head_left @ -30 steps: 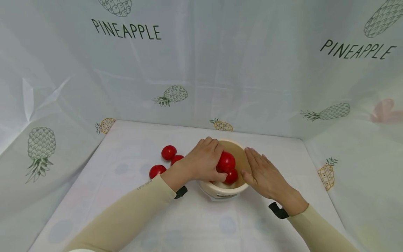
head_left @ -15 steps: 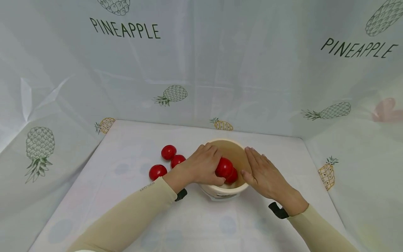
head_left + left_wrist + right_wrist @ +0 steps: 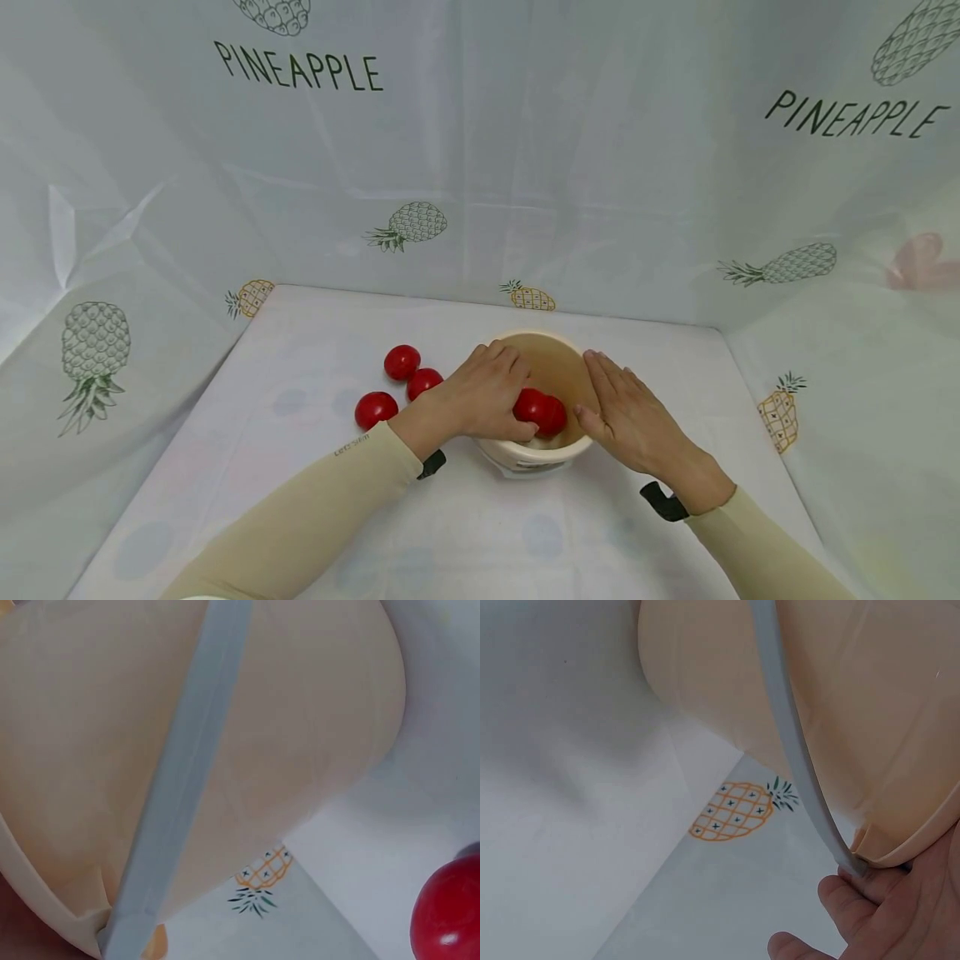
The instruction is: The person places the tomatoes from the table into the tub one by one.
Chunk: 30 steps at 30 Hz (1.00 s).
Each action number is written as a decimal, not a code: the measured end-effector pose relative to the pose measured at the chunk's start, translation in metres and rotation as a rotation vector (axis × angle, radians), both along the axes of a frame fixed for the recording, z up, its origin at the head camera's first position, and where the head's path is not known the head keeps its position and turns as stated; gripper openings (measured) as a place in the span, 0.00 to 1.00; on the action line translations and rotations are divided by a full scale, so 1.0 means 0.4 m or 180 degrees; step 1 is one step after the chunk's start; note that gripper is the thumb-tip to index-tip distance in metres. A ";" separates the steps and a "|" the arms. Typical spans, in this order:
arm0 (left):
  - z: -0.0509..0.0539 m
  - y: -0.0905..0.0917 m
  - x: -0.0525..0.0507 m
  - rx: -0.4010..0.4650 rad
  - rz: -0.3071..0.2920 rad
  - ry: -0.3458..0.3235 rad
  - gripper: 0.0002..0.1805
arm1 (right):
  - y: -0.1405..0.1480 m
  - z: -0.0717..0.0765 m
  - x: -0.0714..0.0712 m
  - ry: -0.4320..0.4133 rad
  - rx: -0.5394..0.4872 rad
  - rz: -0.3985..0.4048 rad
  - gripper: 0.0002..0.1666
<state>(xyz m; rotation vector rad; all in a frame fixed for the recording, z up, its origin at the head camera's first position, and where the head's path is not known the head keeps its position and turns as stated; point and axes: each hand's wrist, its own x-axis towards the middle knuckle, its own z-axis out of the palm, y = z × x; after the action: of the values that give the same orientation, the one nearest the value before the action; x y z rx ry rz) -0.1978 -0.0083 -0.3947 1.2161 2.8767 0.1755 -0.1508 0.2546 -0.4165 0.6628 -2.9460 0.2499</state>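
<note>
A cream bucket (image 3: 555, 354) with a grey handle (image 3: 184, 750) stands on the table. My left hand (image 3: 487, 396) reaches over its left rim, thumb and fingers apart. Inside, a shiny red ball (image 3: 529, 407) lies just past that hand, partly hidden by it, and appears apart from the fingers. Another red ball (image 3: 555, 416) sits against it in the bucket. With straight fingers, my right hand (image 3: 637, 421) rests along the right side of the rim; in the right wrist view its fingertips (image 3: 840, 896) are beside the handle's end.
Left of the bucket, several red balls lie on the table: one ball (image 3: 402, 362) at the back, one (image 3: 424, 382) by my left wrist, one (image 3: 376, 410) nearer. A pineapple-print sheet (image 3: 585, 167) hangs behind the white table surface (image 3: 300, 350).
My left hand has shifted slightly left and down. The red ball by its fingers has dropped lower into the bucket, beside the other one. The right hand has stayed still.
</note>
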 end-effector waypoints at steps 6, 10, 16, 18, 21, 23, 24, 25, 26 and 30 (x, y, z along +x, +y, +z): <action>-0.001 0.000 0.000 0.0003 -0.0007 -0.0018 0.35 | 0.001 0.000 0.000 -0.0002 -0.0007 0.0004 0.45; 0.000 -0.001 0.000 0.0005 0.0001 -0.0019 0.36 | 0.002 0.001 0.000 0.0008 -0.0021 0.0013 0.44; 0.001 -0.001 0.002 0.0067 0.0038 -0.0014 0.35 | 0.004 0.005 0.001 0.0032 -0.0014 0.0030 0.44; -0.002 -0.002 0.002 0.0103 0.0043 0.0016 0.32 | 0.005 0.006 0.002 0.0045 0.0003 0.0037 0.44; -0.007 -0.006 0.002 0.0205 0.0033 0.0093 0.27 | 0.007 0.007 0.002 0.0057 0.0024 0.0043 0.44; -0.009 -0.013 0.001 0.0319 0.0010 0.0165 0.24 | 0.008 0.007 0.002 0.0061 0.0034 0.0047 0.44; -0.009 -0.018 0.002 0.0395 -0.0001 0.0202 0.22 | 0.008 0.007 0.002 0.0060 0.0035 0.0048 0.44; -0.009 -0.024 0.001 0.0470 -0.0007 0.0247 0.21 | 0.007 0.006 0.001 0.0058 0.0032 0.0049 0.44; -0.009 -0.031 0.000 0.0541 -0.0009 0.0305 0.20 | 0.007 0.005 0.001 0.0054 0.0030 0.0049 0.44; 0.001 -0.082 -0.006 0.0753 0.0097 0.0478 0.17 | 0.005 0.004 -0.002 0.0035 0.0010 0.0067 0.44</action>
<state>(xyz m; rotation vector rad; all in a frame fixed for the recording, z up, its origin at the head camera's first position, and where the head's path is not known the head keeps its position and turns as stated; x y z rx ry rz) -0.2001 -0.0410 -0.3945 1.2703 3.0765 0.4563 -0.1516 0.2566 -0.4150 0.6938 -2.9311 0.2429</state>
